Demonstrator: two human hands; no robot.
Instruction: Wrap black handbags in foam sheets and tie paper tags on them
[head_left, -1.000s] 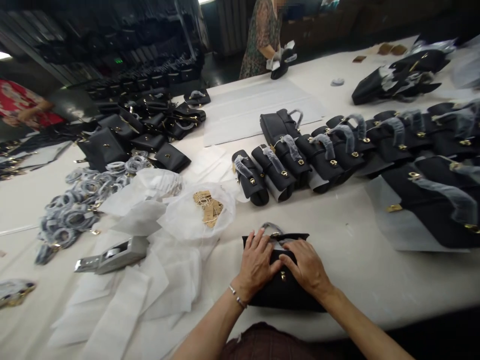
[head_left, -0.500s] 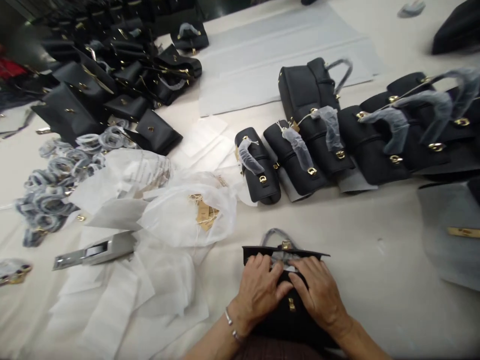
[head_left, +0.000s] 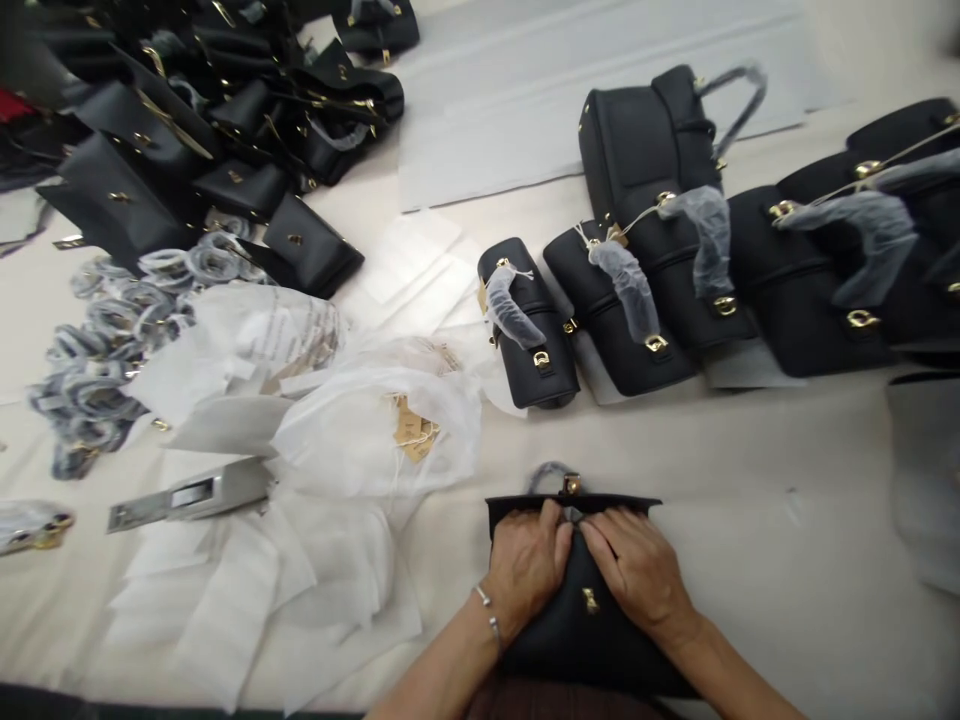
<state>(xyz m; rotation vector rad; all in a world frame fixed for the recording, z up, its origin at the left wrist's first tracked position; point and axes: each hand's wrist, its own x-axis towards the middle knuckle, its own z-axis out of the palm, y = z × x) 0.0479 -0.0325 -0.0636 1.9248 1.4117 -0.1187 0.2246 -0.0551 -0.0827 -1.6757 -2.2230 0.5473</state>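
A black handbag (head_left: 592, 640) with a gold clasp on its front lies right before me, its flap raised at the far side. Behind the flap stands its wrapped handle (head_left: 550, 474). My left hand (head_left: 529, 550) is closed at the left part of the bag's mouth, fingers curled down into it. On the right, my right hand (head_left: 634, 560) grips the mouth the same way, its fingertips hidden inside. Between the thumbs shows a small bit of greyish wrapping (head_left: 572, 514); the rest of it is out of sight.
Finished-looking black handbags with wrapped handles (head_left: 529, 330) stand in a row beyond. Left of me lie a grey stapler (head_left: 217, 490), thin white sheets (head_left: 232, 600), a plastic bag (head_left: 345, 430) with tan tags, and coiled wrapped straps (head_left: 112, 350). More black bags (head_left: 315, 245) are heaped at the back left.
Both hands have pressed further into the bag's mouth, and their fingers have curled. The greyish wrapping between them has mostly sunk from sight. My view has shifted slightly.
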